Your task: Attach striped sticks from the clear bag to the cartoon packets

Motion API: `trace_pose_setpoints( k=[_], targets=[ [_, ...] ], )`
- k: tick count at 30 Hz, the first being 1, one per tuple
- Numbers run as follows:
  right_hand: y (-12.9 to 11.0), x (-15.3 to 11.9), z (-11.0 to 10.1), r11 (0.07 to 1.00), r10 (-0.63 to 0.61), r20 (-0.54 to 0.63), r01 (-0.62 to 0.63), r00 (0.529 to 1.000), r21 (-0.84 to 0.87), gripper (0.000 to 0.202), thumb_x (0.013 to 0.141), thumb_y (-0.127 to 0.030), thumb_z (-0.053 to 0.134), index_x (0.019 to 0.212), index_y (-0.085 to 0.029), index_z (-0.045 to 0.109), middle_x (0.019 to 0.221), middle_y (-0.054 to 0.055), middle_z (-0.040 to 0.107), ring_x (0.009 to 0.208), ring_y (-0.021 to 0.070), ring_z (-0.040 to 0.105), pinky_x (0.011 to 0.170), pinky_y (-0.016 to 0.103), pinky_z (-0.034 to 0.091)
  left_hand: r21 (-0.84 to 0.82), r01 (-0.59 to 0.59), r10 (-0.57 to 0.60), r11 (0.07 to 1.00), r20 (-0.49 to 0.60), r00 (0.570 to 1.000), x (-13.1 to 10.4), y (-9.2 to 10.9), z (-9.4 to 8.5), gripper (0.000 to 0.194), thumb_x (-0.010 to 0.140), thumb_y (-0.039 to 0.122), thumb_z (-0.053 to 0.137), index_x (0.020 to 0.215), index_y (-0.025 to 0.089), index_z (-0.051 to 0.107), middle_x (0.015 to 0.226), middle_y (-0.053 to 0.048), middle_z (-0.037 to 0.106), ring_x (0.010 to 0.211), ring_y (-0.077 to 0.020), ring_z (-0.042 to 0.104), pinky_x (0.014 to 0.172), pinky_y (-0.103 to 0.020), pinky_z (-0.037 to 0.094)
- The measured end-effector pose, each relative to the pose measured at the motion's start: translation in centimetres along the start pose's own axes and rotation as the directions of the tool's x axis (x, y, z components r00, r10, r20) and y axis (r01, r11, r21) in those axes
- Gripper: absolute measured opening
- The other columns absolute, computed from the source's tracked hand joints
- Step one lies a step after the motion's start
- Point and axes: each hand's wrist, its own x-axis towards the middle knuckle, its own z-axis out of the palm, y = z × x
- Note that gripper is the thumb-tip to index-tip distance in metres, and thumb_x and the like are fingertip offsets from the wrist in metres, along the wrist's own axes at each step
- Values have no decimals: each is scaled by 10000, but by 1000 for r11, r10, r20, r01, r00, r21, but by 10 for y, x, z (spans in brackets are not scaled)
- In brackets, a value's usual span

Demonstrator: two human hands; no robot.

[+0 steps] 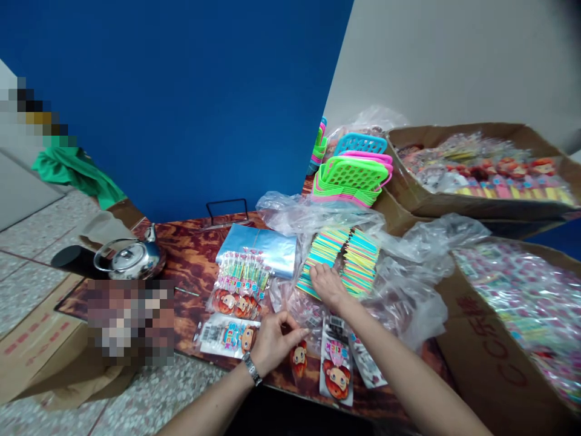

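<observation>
Packet [226, 336] with "Stick" lettering beside narrow-curled left hand [273, 346]; right hand [328, 286] on colourful sticks [362, 260]; holds unclear

A mottled red-brown table [181, 245] bears a shiny kettle [136, 263], blue film [284, 251], printed packets [336, 369], clear plastic [422, 306]

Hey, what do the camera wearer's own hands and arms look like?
The left hand is ungloved, with a silver-toned metal band, probably a watch, at its wrist. The right hand is ungloved too, with nothing visible at its wrist. No sleeve shows on left forearm or right forearm.
</observation>
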Motion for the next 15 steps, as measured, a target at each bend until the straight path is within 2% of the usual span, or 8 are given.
trace_pose_setpoints(
  k=[10,15],
  targets=[
    [9,4,7,999,-10,-20,10,1000,31,223,819,-25,349,960,-83,512,957,161,555,916,237,491,791,330,349,-2,22,-22,1000,-16,1000,-1,4,-1,230,712,345,649,624,140,590,605,-18,637,560,-129,565,540,-211,425],
    [18,0,2,997,6,-26,-4,1000,80,182,887,-117,319,967,-105,483,875,117,593,849,201,545,725,279,363,-12,27,-27,1000,-33,999,0,5,-1,233,709,339,646,615,139,573,594,-13,616,550,-124,550,531,-210,418]
  ],
)
